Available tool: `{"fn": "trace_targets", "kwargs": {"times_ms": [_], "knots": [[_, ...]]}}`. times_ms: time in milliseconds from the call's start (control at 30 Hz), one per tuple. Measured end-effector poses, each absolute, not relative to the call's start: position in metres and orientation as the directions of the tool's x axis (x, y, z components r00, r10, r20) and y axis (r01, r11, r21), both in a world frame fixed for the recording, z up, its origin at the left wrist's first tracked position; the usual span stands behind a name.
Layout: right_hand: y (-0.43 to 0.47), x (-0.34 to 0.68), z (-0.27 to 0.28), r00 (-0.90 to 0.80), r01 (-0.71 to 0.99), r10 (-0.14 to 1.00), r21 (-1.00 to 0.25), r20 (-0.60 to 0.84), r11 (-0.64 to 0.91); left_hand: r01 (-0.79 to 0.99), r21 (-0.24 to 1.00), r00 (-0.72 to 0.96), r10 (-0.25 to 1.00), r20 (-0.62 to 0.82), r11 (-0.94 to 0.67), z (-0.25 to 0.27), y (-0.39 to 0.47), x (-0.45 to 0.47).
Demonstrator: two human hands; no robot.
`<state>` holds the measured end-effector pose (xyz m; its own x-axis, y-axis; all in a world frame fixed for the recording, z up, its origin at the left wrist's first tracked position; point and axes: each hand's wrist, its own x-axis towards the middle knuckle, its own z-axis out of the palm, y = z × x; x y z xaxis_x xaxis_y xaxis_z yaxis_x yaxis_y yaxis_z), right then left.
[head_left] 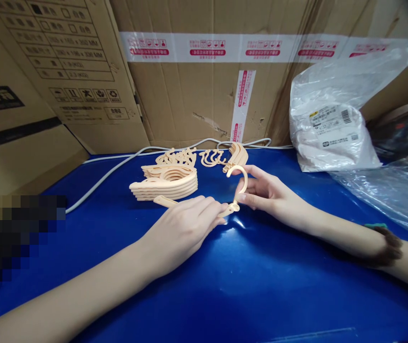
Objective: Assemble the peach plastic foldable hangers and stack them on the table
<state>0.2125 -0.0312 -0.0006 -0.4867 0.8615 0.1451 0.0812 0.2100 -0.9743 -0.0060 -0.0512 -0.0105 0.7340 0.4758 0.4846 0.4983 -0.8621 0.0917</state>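
Note:
My left hand (187, 224) is closed around a cream plastic hanger arm (166, 202), whose one end sticks out to the left and whose other end shows past my fingers. Between thumb and fingers, my right hand (266, 193) pinches a cream hanger hook (243, 178). The hook's lower end meets the arm's right end; whether they are locked together I cannot tell. Just behind my left hand lies a stack of hanger arms (168, 186). Several loose hooks (211, 157) lie farther back, beside another small stack of curved hanger arms (238, 155).
A blue tabletop (232, 286) lies under my hands. Large cardboard boxes (196, 95) stand behind and to the left. A white cable (107, 178) runs along the back. At the right sit a white plastic bag (332, 128) and a clear plastic sheet (385, 190).

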Motion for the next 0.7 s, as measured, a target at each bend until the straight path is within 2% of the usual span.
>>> {"fn": "trace_targets", "kwargs": {"times_ms": [233, 700], "knots": [[-0.0345, 0.2103, -0.0044, -0.449, 0.125, 0.865, -0.944, 0.222, 0.307, 0.517, 0.094, 0.729, 0.495, 0.473, -0.851, -0.0115, -0.0497, -0.0044], [-0.0364, 0.2119, -0.0062, -0.442, 0.106, 0.88, -0.964, 0.173, 0.242, 0.554, 0.22, 0.694, 0.591, 0.411, -0.803, -0.0099, -0.0513, -0.004]]}}
